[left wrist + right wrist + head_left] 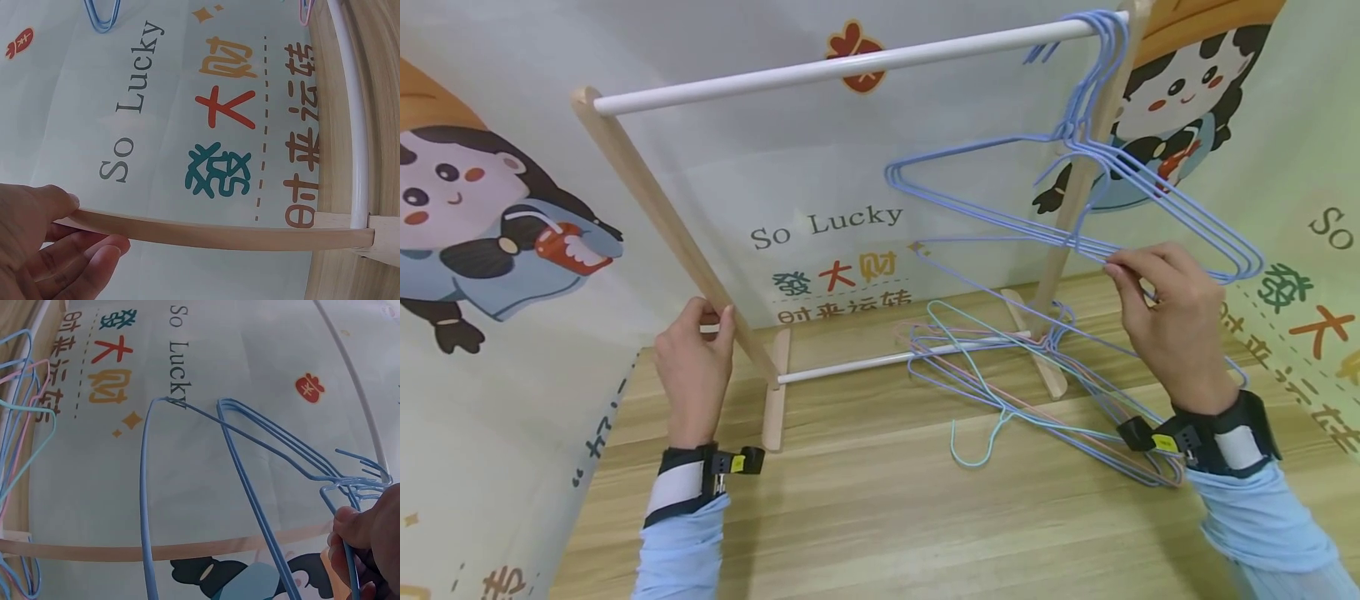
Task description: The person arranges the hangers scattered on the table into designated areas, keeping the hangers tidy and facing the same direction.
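At the wooden rack (872,62): left hand (696,358), grip on flat post (653,202); right hand (1176,325), pinch on triangular blue hanger (144,487).

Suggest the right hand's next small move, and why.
Probably lift the held blue hanger toward the top rail: the right hand pinches its wire, and its hook shows below that rail, where other blue hangers hang.

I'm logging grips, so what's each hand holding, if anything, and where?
Right hand: a blue hanger, pinched on its sloping arm near the neck. Left hand: the left wooden post, held partway up.
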The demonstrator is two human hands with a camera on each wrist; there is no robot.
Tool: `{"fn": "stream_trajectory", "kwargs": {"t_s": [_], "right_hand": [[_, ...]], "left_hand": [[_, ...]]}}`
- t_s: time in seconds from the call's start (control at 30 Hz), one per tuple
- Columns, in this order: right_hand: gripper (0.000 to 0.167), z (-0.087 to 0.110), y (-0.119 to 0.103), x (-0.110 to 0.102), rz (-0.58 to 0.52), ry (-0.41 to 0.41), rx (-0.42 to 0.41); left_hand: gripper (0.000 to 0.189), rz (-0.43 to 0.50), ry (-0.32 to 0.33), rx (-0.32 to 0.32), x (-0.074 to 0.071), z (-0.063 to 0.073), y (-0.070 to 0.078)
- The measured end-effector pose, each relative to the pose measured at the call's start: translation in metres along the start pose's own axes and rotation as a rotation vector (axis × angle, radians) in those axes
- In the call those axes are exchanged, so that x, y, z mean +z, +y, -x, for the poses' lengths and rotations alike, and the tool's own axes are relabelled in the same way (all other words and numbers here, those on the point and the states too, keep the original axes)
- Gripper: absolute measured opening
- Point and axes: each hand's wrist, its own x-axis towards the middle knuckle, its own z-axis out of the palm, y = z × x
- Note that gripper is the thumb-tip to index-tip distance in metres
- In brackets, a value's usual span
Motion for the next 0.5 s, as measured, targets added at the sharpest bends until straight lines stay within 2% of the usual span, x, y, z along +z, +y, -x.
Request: {"fn": "stream_trajectory", "kwargs": {"t_s": [0.27, 0.5], "right_hand": [[0.008, -0.009, -0.004, -0.006, 0.024, 0.008, -0.016], [0.007, -0.019, -0.009, -0.008, -0.002, 0.059, -0.002]], "left_hand": [[0.024, 0.005, -0.002, 0.001, 0.001, 0.0, 0.0], [0.024, 0.001, 0.001, 0.011, 0.0, 0.0, 0.0]]}}
